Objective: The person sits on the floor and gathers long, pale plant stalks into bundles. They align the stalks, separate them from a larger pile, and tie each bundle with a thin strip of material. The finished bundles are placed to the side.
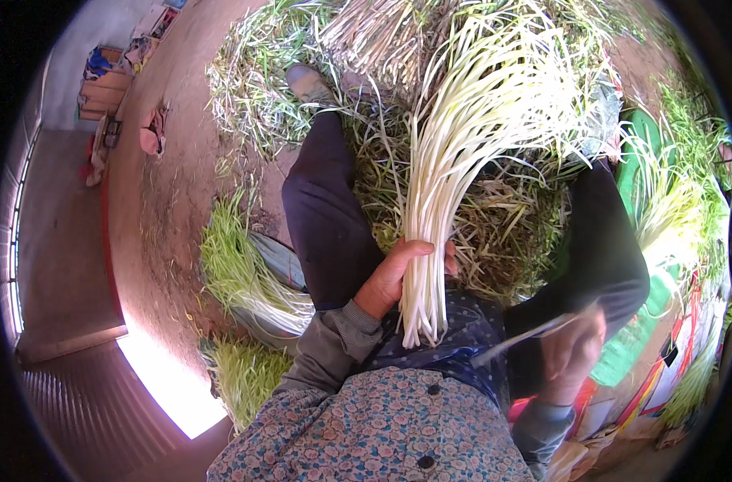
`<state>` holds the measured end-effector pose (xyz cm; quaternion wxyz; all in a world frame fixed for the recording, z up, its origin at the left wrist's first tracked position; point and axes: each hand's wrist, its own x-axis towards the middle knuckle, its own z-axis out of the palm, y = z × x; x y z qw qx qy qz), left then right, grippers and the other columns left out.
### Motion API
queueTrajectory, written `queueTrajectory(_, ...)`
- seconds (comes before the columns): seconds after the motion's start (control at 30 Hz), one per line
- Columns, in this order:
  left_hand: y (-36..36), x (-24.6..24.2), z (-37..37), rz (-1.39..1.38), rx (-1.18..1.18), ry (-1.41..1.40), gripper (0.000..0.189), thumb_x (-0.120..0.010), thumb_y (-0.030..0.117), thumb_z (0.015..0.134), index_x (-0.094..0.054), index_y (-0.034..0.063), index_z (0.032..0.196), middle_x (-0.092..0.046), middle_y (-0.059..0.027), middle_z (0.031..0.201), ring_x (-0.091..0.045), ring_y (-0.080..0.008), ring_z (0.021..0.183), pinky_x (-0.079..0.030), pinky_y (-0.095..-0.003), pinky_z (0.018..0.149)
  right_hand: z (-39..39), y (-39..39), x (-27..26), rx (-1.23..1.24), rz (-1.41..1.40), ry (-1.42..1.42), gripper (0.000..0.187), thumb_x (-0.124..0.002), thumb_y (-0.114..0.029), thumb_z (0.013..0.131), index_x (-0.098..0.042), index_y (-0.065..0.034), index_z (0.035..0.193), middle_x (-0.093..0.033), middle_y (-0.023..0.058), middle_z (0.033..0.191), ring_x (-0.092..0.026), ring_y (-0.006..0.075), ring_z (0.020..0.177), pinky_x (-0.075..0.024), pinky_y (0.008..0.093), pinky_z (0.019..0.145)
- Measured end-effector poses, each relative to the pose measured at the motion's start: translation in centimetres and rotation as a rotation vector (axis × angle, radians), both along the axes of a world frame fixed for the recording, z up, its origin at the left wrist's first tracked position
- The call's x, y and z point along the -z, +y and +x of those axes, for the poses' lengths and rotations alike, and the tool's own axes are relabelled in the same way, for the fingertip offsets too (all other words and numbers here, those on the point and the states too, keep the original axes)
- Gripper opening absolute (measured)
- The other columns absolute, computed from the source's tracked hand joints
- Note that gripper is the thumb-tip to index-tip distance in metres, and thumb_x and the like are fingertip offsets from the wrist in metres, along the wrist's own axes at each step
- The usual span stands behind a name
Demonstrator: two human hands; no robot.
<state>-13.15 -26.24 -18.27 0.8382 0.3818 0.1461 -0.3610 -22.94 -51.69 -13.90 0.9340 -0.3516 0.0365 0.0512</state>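
My left hand is closed around the pale lower stems of a large bunch of long-leaved greens, held above my lap. The stem ends point toward me, and the yellow-green leaves fan out away from me to the upper right. At the lower right, over my thigh, my right hand is blurred; a thin pale strand runs from it toward the lap, and it seems to pinch this strand. A dark dotted apron lies under the stem ends.
Loose trimmed leaves lie between my legs, and a dried bundle is beyond. More bunches of greens lie at left and yellowish greens at right, near a green sack. Wooden crates stand by the far-left wall.
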Motion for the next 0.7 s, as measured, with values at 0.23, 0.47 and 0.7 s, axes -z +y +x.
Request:
queueTrajectory(0.23, -0.7, -0.1, -0.1, 0.047, 0.045, -0.067, 0.044, -0.048, 0.020, 0.074, -0.044, -0.0059, 0.110, -0.057, -0.0153, 0.087, -0.060, -0.0267, 0.076, -0.050, -0.0343, 0.073, 5.6, 6.7, 1.1, -0.151, -0.824, 0.234, 0.028, -0.064, -0.019, 0.076, -0.055, 0.0032, 0.091, -0.053, 0.0045, 0.056, -0.047, 0.0072, 0.048, -0.0370, 0.0223, 0.041)
queueTrajectory(0.47, -0.2, 0.2, -0.2, 0.073, 0.044, -0.053, 0.038, -0.054, 0.015, 0.076, -0.047, -0.0040, 0.108, -0.059, -0.0150, 0.083, -0.062, -0.0250, 0.072, -0.052, -0.0344, 0.069, 8.3, 9.7, 2.2, -0.114, -0.761, 0.109, 0.014, -0.053, -0.011, 0.085, -0.054, 0.0034, 0.085, -0.053, 0.0022, 0.057, -0.046, 0.0050, 0.046, -0.0357, 0.0192, 0.040)
queueTrajectory(0.7, 0.0, 0.4, -0.2, 0.087, 0.040, 0.061, 0.034, -0.055, 0.012, 0.076, -0.048, -0.0011, 0.107, -0.058, -0.0107, 0.081, -0.060, -0.0228, 0.072, -0.050, -0.0320, 0.066, 4.6, 6.9, 0.8, -0.403, -0.486, 0.169, 0.015, -0.051, -0.009, 0.086, -0.051, 0.0013, 0.076, -0.050, 0.0011, 0.052, -0.047, 0.0066, 0.041, -0.0366, 0.0199, 0.038)
